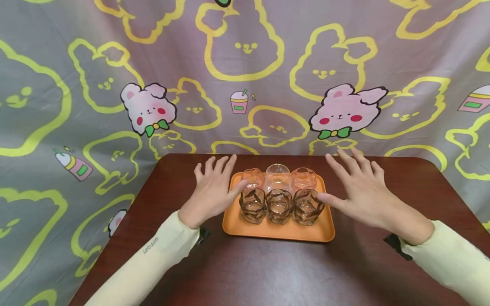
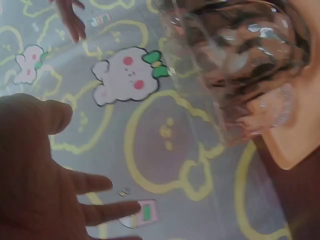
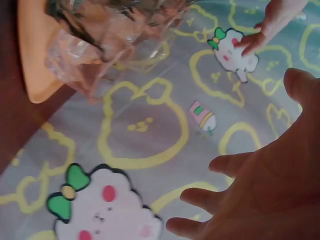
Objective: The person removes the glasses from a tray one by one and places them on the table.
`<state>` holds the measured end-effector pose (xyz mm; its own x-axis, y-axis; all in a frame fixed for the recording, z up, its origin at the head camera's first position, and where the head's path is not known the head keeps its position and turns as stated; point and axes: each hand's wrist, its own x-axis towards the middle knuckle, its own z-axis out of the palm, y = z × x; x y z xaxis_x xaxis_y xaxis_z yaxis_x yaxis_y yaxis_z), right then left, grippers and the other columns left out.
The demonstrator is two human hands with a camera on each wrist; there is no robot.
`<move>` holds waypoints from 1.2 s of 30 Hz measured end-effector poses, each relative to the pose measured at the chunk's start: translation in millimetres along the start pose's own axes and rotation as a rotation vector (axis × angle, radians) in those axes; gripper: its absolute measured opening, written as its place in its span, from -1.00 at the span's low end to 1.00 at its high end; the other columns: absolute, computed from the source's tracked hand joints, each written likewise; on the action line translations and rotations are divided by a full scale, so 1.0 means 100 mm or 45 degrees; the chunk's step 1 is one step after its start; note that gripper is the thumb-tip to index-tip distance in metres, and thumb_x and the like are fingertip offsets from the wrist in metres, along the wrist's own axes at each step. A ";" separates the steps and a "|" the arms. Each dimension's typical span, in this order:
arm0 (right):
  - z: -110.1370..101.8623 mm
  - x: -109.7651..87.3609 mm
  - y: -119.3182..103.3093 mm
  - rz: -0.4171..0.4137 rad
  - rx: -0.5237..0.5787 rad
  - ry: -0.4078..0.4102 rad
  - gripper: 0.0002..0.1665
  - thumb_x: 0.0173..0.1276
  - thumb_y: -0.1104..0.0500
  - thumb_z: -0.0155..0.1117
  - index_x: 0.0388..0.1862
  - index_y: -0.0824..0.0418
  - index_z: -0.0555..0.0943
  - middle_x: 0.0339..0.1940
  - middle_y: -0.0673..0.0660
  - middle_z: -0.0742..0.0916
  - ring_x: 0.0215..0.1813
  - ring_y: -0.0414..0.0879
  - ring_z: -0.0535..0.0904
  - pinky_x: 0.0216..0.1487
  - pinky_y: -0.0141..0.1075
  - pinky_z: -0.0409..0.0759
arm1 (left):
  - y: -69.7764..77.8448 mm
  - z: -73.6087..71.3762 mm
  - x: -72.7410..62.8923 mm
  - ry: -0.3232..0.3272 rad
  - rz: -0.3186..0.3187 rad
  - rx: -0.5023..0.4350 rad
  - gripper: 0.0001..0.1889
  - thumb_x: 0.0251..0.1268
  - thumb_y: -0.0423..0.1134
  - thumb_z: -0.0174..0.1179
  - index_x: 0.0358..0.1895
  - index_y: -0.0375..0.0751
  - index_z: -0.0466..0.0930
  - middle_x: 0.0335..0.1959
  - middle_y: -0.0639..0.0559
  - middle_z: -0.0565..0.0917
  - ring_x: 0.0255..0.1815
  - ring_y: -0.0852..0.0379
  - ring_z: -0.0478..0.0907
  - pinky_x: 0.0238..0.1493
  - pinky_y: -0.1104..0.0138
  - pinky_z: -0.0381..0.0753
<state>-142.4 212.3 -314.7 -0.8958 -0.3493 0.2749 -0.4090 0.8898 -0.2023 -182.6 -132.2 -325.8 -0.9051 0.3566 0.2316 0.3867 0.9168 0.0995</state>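
Note:
An orange tray bears two rows of faceted drinking glasses. Its front row has three smoky brown glasses, the left one, the middle one and the right one. Behind them stand a pink glass at left, clear glass in the middle and another pink glass at right. My left hand spreads its fingers beside the tray's left side, its thumb overlapping the glasses in the head view. On the other side my right hand is spread likewise, thumb tip by the right brown glass. Both palms hold nothing.
The tray stands on a dark reddish-brown table with rounded back corners. Right behind the table's far edge hangs a grey curtain printed with yellow outlines and cartoon rabbits. Pale sleeves cover both forearms.

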 end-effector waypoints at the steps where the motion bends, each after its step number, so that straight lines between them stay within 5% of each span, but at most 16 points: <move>1: 0.02 -0.02 0.03 0.015 0.021 -0.009 0.09 0.18 -0.39 0.16 0.53 0.10 0.04 0.47 0.27 0.11 0.46 0.27 -0.22 0.16 0.37 -0.20 | -0.03 0.02 0.00 0.012 0.013 -0.005 -0.22 0.35 0.33 -0.23 0.48 -0.09 0.04 0.34 -0.13 0.24 0.34 -0.24 0.03 0.20 -0.24 -0.15; 11: 0.39 -0.15 0.35 0.066 0.305 -0.038 -0.14 0.38 -0.13 0.11 0.50 0.21 0.08 0.41 0.35 0.18 0.37 0.38 -0.05 0.08 0.34 -0.07 | -0.35 0.38 0.14 -0.056 0.108 -0.271 -0.48 0.40 0.05 0.00 0.32 -0.11 0.33 0.15 -0.04 0.45 0.10 -0.05 0.26 -0.09 0.07 0.16; 21: 0.87 -0.21 0.71 0.034 0.454 -0.234 -0.25 0.40 0.03 0.16 0.41 0.39 0.19 0.36 0.37 0.26 0.35 0.32 0.06 0.16 0.25 0.13 | -0.50 0.62 0.29 -0.050 0.281 -0.491 -0.48 0.32 -0.08 0.18 0.29 -0.14 0.36 0.22 0.02 0.40 0.26 0.04 0.21 0.26 0.10 0.20; 28: 1.03 -0.19 0.78 0.024 0.497 -0.347 -0.24 0.36 0.12 0.21 0.41 0.41 0.18 0.34 0.38 0.30 0.35 0.31 0.11 0.19 0.23 0.14 | -0.50 0.70 0.40 -0.110 0.255 -0.541 -0.43 0.28 -0.14 0.23 0.32 -0.18 0.34 0.26 0.01 0.38 0.29 0.05 0.19 0.25 0.14 0.22; 36: 1.13 -0.19 0.81 -0.037 0.454 -0.346 -0.27 0.33 0.17 0.24 0.39 0.39 0.22 0.30 0.35 0.38 0.32 0.29 0.20 0.18 0.22 0.18 | -0.49 0.75 0.48 -0.198 0.215 -0.558 -0.42 0.27 -0.11 0.23 0.34 -0.11 0.33 0.28 0.04 0.36 0.27 0.06 0.21 0.23 0.12 0.26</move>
<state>-178.0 257.8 -442.1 -0.8768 -0.4794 0.0379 -0.4264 0.7385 -0.5223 -258.2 -146.1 -392.5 -0.8261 0.5468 0.1361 0.5382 0.6941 0.4781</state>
